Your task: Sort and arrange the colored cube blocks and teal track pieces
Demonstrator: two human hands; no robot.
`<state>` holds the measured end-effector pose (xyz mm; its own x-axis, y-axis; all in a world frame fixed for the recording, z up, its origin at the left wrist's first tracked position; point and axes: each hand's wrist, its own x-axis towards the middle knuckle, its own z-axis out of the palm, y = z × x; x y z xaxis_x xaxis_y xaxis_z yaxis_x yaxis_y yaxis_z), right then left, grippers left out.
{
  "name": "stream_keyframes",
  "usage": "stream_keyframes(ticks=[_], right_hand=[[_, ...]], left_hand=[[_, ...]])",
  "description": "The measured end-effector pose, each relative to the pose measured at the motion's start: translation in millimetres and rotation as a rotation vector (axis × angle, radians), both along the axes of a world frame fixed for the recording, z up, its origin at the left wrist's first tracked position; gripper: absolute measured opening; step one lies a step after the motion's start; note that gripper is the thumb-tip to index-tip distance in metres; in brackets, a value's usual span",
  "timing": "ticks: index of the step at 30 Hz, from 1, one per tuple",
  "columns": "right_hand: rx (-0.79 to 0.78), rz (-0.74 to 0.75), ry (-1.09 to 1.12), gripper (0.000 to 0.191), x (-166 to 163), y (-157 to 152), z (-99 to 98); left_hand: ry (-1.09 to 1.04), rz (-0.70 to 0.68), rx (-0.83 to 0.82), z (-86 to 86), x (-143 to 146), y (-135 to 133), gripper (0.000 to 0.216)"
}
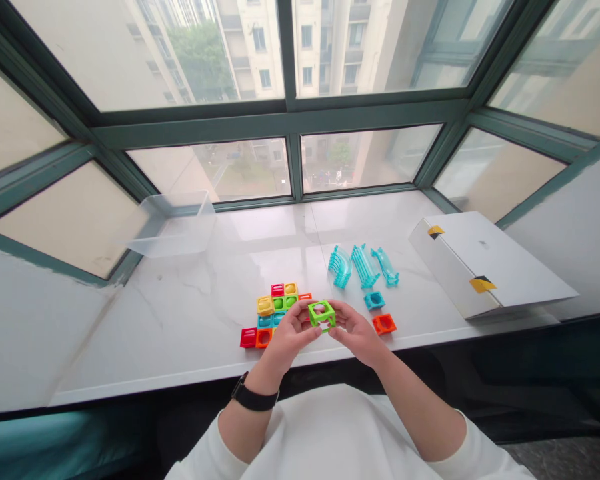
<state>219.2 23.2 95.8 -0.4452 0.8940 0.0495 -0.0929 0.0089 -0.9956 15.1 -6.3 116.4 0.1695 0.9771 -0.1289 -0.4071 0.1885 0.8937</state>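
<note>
Between my two hands is a light green hollow toy block, a cube frame with round openings, held above the front of the sill. My left hand grips its left side, with a dark watch band on that wrist. Fingers of my right hand close on its right side. Behind and left of my left hand, a group of red, yellow, green, blue and orange blocks lies close together, partly hidden by the hand. To the right of my right hand are an orange block and a blue block.
Three translucent turquoise track pieces lie behind the blue block. A clear plastic bin stands at the back left. On the right is a white box with yellow-and-black tape. Green-framed windows border the white marbled sill.
</note>
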Motion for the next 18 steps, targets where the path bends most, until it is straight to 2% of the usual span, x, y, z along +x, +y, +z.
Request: stream_keyframes(ticks=[6,13,18], right_hand=[[0.056,-0.014,-0.04,0.055,-1.8,0.3,9.9],[0.108,-0.053,-0.078,0.057,1.5,1.3,13.0],[0.267,-0.127,-0.196,0.064,7.5,3.7,13.9]], left_hand=[[-0.058,0.021,0.017,-6.3,1.3,1.2,0.057],[-0.029,0.018,0.037,-8.2,0.9,2.3,0.056],[0.026,0.087,-0.017,-7.9,6.9,4.6,0.058]])
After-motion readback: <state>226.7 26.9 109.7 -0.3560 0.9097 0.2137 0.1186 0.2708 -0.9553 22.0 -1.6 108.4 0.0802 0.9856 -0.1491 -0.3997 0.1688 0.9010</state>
